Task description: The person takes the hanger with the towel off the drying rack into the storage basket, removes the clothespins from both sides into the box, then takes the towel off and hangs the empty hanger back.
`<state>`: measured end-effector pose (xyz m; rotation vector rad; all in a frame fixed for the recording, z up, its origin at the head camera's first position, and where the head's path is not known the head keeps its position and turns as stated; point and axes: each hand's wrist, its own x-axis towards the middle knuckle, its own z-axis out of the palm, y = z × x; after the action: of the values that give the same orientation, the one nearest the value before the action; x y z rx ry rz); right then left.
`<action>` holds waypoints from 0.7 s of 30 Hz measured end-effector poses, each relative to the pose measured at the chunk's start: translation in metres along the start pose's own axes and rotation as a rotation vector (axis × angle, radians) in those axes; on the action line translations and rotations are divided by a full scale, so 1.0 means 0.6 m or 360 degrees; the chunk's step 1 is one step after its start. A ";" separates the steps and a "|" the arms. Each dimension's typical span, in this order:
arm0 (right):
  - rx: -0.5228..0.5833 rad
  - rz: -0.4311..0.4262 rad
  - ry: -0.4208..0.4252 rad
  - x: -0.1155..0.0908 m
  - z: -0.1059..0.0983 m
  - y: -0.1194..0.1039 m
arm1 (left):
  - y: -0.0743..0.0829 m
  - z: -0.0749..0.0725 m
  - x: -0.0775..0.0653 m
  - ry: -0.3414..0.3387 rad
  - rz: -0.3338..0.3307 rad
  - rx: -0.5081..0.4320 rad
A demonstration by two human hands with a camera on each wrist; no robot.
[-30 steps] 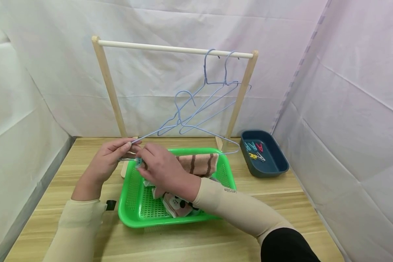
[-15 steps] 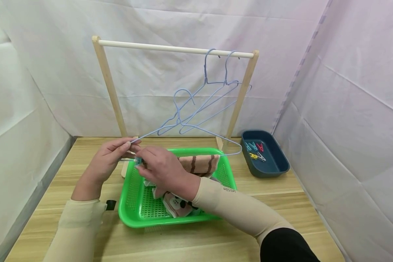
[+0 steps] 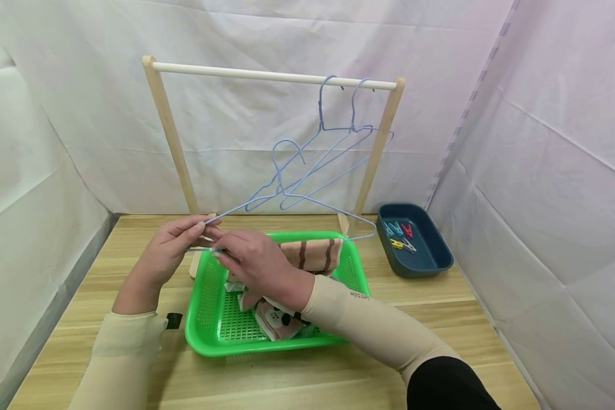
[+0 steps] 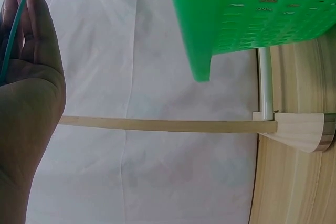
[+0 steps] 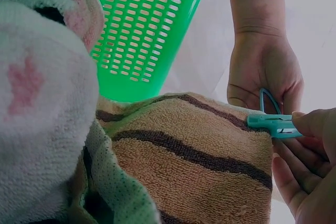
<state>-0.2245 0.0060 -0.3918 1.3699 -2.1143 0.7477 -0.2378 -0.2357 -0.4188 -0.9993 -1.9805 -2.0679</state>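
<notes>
My left hand (image 3: 171,247) grips the left end of a blue wire hanger (image 3: 279,185), held over the green basket (image 3: 200,336). Over the hanger's lower bar hangs a tan towel (image 3: 315,255) with brown stripes. With thumb and fingers my right hand (image 3: 258,262) pinches a teal clothespin (image 5: 275,125) at the towel's left edge. In the right wrist view the clothespin's jaws sit over the towel's upper corner, close to the left hand (image 5: 265,69). Part of the clothespin is hidden behind my right fingers in the head view.
A wooden rack (image 3: 266,74) stands behind the basket, with two blue hangers (image 3: 320,117) on the right of its rod. More patterned cloths (image 3: 277,320) lie in the basket. At right, a dark blue bin (image 3: 430,253) holds several coloured clothespins (image 3: 397,229).
The right fingers have shifted slightly at the clothespin, which shows less in the head view. The hanger's right end rose a little over the last half second. The left hand stays put.
</notes>
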 end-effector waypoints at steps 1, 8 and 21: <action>0.0011 -0.0001 -0.0003 0.001 -0.001 0.000 | 0.001 0.000 0.000 0.0006 -0.0006 0.0004; 0.0040 -0.0023 -0.0005 0.000 -0.002 0.002 | 0.005 0.001 -0.003 0.0020 -0.0019 0.0016; 0.0200 -0.0009 0.0048 0.002 -0.008 0.003 | 0.005 -0.003 -0.002 -0.0017 -0.0027 0.0039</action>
<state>-0.2263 0.0090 -0.3878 1.4194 -2.0695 0.9069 -0.2364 -0.2383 -0.4167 -0.9943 -2.0212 -2.0463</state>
